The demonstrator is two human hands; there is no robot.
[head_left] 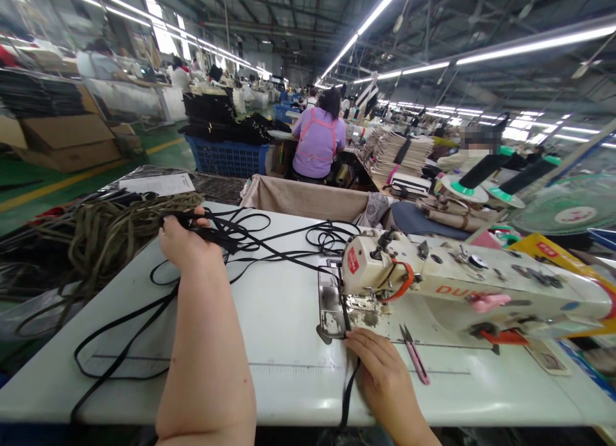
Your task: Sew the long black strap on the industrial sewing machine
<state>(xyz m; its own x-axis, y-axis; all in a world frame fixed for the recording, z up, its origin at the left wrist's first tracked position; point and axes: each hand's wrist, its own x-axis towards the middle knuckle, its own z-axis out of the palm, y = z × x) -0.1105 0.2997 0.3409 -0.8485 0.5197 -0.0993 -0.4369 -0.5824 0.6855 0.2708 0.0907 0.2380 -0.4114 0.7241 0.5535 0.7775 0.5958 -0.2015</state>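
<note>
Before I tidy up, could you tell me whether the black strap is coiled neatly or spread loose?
Spread loose: the black strap lies in tangled loops over the table.

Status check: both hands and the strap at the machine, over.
Left hand closed on a bunch of black strap. Right hand flat by the presser foot, on the strap end. Pink snips beside right hand.

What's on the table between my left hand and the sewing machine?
In the head view, loose loops of black strap lie on the white table between the left hand and the sewing machine.
</note>
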